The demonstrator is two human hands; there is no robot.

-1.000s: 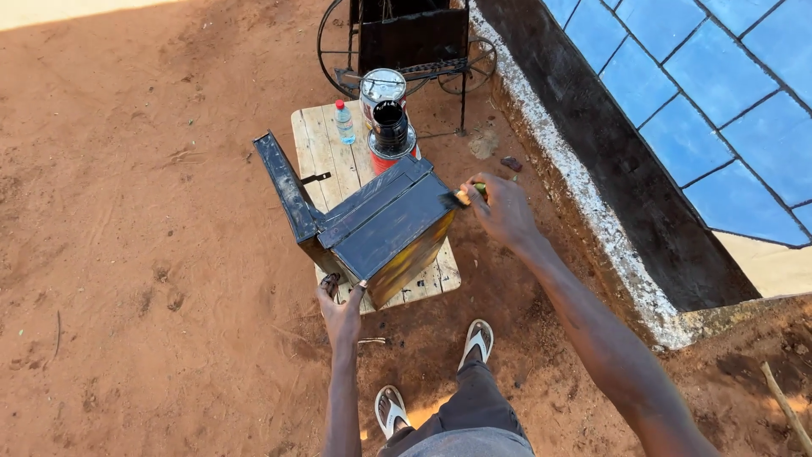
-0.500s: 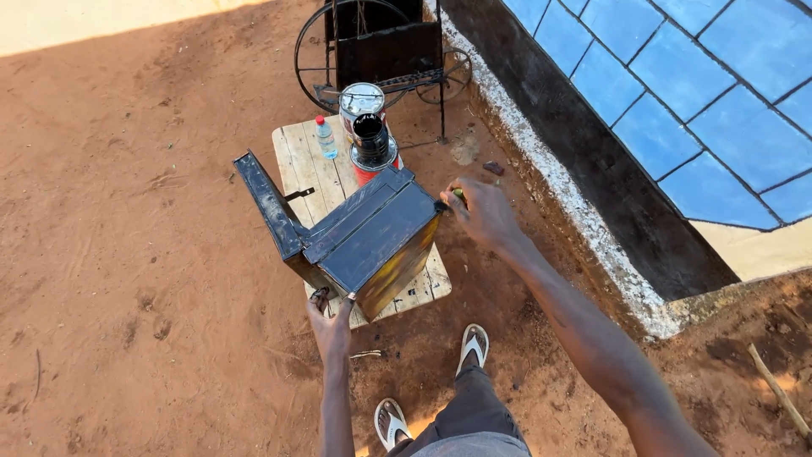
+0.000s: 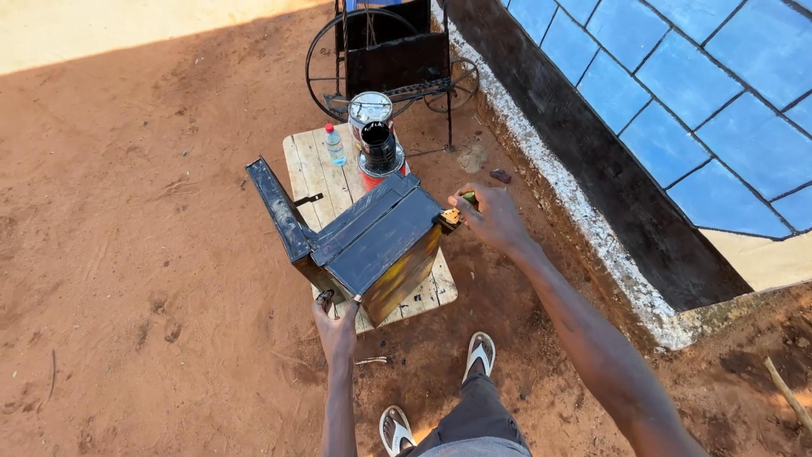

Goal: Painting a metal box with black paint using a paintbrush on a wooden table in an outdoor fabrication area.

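At frame centre, the left hand (image 3: 337, 326) grips the black metal box (image 3: 372, 241); the right hand (image 3: 495, 217) clenches a paintbrush (image 3: 452, 216) at its edge; behind, on the wooden table (image 3: 311, 169), a paint can (image 3: 378, 148) and a small bottle (image 3: 335, 145).

A small clear plastic bottle (image 3: 335, 146) with a red cap and pale label stood on the desk's (image 3: 315, 173) far end; beside it stood an open round tin (image 3: 379, 148), black inside, on a red base. Its silver lid (image 3: 370, 108) lay just behind.

Outdoor yard workshop — bare red dirt ground (image 3: 127, 254), low wooden table (image 3: 317, 173), blue tiled wall (image 3: 677, 110), paint tin (image 3: 378, 145)
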